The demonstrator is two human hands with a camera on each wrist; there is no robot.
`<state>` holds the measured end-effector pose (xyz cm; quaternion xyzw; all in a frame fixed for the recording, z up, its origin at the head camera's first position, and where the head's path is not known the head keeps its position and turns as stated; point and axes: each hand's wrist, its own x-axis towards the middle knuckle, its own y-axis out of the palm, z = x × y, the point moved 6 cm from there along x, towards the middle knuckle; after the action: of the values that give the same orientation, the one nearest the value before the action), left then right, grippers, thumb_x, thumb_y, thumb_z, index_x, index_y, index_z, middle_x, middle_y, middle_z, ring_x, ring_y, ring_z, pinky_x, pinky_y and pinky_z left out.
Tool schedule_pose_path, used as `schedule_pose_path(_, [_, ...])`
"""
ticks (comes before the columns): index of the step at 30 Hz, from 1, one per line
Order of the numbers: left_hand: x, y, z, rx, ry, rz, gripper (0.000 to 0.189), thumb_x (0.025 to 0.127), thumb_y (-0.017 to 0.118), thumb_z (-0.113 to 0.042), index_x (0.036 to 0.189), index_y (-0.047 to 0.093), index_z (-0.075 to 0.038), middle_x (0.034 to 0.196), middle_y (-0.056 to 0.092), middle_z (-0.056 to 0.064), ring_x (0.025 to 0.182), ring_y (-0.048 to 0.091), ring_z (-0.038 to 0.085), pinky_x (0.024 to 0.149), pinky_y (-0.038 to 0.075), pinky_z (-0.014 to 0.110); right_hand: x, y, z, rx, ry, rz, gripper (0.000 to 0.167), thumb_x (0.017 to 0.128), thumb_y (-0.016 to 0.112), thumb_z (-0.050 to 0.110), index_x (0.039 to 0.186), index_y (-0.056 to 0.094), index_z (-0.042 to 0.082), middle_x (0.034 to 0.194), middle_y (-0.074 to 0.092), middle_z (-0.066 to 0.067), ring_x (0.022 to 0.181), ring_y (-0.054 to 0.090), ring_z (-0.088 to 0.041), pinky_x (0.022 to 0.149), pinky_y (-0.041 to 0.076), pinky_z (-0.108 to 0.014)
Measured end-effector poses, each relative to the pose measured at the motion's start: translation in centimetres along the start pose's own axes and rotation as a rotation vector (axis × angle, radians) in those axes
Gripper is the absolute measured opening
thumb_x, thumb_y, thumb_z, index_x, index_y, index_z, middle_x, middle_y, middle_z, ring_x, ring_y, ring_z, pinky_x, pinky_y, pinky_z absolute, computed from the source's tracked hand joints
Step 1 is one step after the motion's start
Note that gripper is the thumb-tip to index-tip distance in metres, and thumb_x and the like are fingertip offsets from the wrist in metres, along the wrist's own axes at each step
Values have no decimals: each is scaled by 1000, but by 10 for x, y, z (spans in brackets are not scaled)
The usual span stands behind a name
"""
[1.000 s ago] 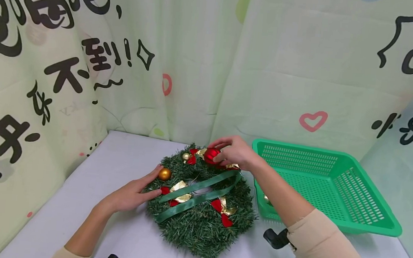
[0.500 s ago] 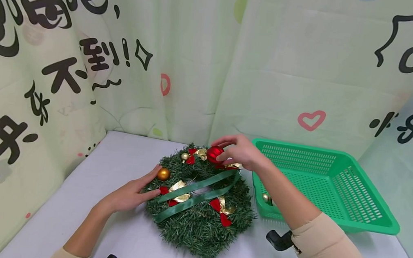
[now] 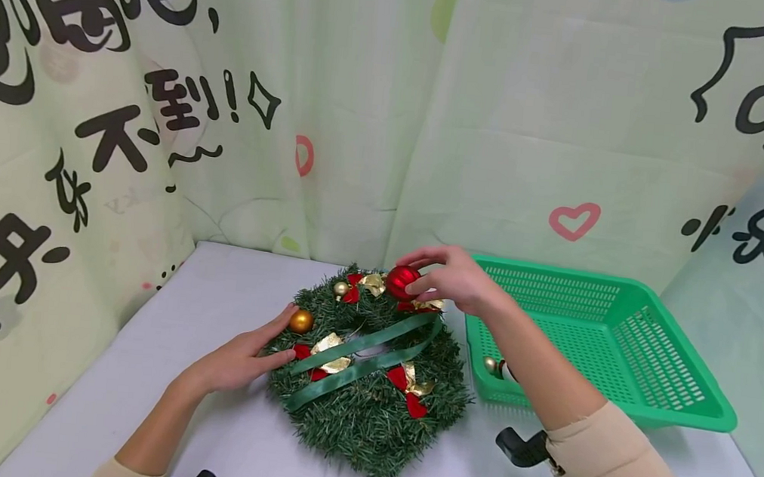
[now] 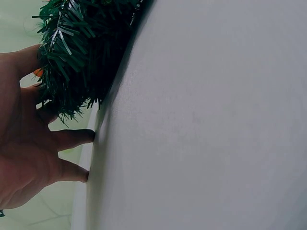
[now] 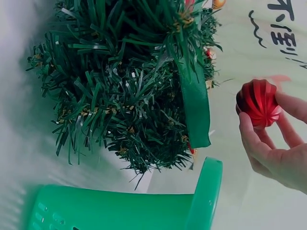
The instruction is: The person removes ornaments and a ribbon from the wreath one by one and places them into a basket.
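Toward the far edge of the surface [image 3: 241, 287]: wreath [image 3: 368, 434].
Right hand [image 3: 452, 279]: pinching red ball [image 3: 402, 282] above it. Left hand [image 3: 245, 359]: spread, touching it.

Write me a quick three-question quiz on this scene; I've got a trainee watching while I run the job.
1. What does the right hand hold?
2. True or false: in the head view, the green basket stands to the left of the wreath.
3. Where is the orange-gold ball?
A) In the green basket
B) On the wreath, near the left hand
C) Between the right hand's fingers

Key:
1. A shiny red ball.
2. False; it stands to the right.
3. B
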<state>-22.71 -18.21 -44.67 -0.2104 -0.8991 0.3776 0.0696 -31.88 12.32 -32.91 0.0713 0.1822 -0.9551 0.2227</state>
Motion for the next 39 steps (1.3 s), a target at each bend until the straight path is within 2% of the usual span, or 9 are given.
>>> schedule_pose_path(8, [-1,0,0,2,3,-2,80,108,52,-48,169,10,-17,176,9,10,159,17,41,125,23,64,-6,-4,3,1,-15,-7,47,90,70,-7,135,67,5,142,57,-18,104,72,-26,102,57,-54])
schedule_pose_path(19, [0,0,-1,-3,2,1,80,109,52,-47,169,10,-17,176,8,10,159,17,41,125,23,64,-20,-10,7,5,-57,2,51,92,71,-5,141,62,2,144,55,-19,111,70,-26,102,57,-51])
schedule_pose_path(29, [1,0,-1,-18,-5,3,80,108,52,-48,169,8,-20,176,7,9,159,16,40,125,22,64,-31,-15,7,45,-76,-8,50,91,71,-6,140,63,1,141,57,-21,108,71,-23,94,62,-36])
schedule_pose_path(39, [0,1,0,-16,-3,7,80,109,51,-48,169,8,-19,176,7,10,159,16,42,125,22,65,-41,-23,5,68,-87,-33,52,92,72,-3,142,61,1,141,55,-20,107,72,-22,94,61,-36])
